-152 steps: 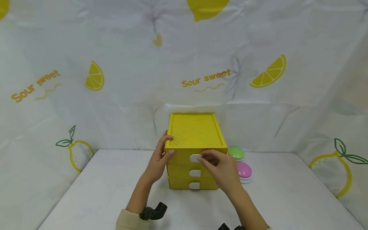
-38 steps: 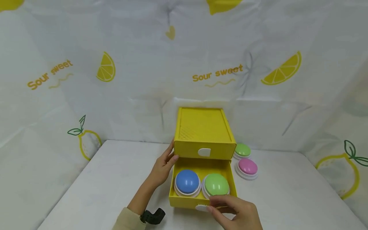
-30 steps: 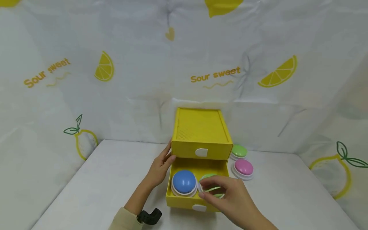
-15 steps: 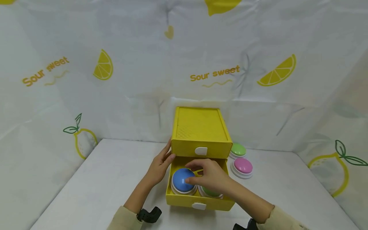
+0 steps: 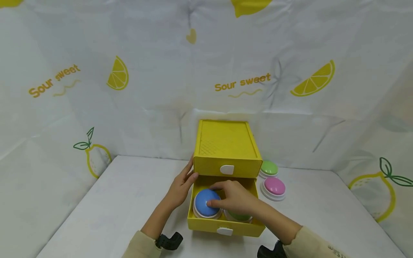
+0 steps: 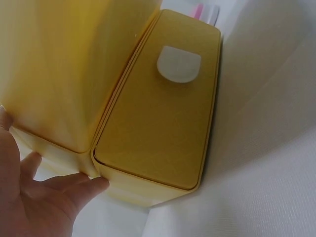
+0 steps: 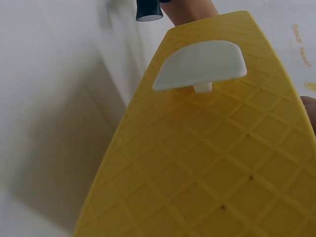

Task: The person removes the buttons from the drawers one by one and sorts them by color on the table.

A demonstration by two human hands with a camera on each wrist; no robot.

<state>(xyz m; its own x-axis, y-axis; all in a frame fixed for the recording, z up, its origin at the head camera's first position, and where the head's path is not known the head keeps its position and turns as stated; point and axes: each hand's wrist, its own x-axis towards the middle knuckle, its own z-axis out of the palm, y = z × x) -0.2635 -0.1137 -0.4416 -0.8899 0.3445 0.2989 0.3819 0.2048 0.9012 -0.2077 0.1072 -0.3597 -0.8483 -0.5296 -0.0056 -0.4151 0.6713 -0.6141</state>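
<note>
A yellow drawer unit [image 5: 227, 139] stands against the back wall, its middle drawer [image 5: 206, 225] pulled out. Inside that drawer, a blue domed push button [image 5: 202, 205] with a white base sits on the left. My right hand [image 5: 235, 197] grips this blue dome, thumb on its front and fingers behind. A green push button [image 5: 241, 217] lies to the right, mostly hidden beneath that hand. My left hand [image 5: 178, 190] rests along the unit's left side, fingers extended, thumb near the front edge. In the left wrist view, its fingers [image 6: 81, 190] touch the side by the closed bottom drawer [image 6: 158, 118].
Right of the unit, a pink push button [image 5: 275, 186] and another green one [image 5: 269, 167] stand on the white table [image 5: 309, 215]. A lemon-print sheet [image 5: 155, 82] hangs behind. The right wrist view shows the open drawer's lattice underside [image 7: 197, 163] and its white pull [image 7: 202, 64].
The middle drawer has been pulled out by my right hand, which let go of its pull and moved up and in onto the blue push button. My left hand stays at the unit's side.
</note>
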